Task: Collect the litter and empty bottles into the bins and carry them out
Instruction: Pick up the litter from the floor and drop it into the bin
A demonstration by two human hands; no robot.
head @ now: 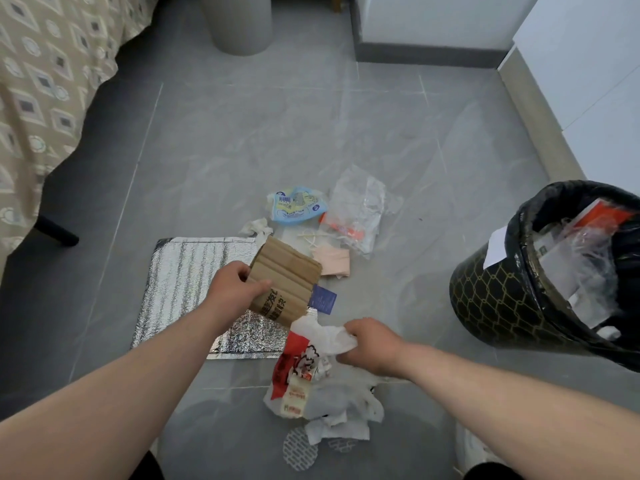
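My left hand (235, 284) grips a folded brown cardboard piece (285, 282) by its left edge, above a silver foil sheet (194, 289) lying flat on the floor. My right hand (369, 344) pinches a crumpled white plastic bag with red print (304, 358) that hangs from it. More litter lies on the grey tiles: a blue-and-white wrapper (298, 204), a clear plastic bag (358, 209), a pink paper (332, 265), white tissues (337, 427). A black bin with a gold lattice pattern (495, 299), lined with a black bag and holding several scraps, stands at the right.
A bed with a patterned cover (45, 98) fills the left side, one dark leg (57, 232) on the floor. A grey round bin (239, 24) stands at the far end. White cabinet doors (588, 81) run along the right wall.
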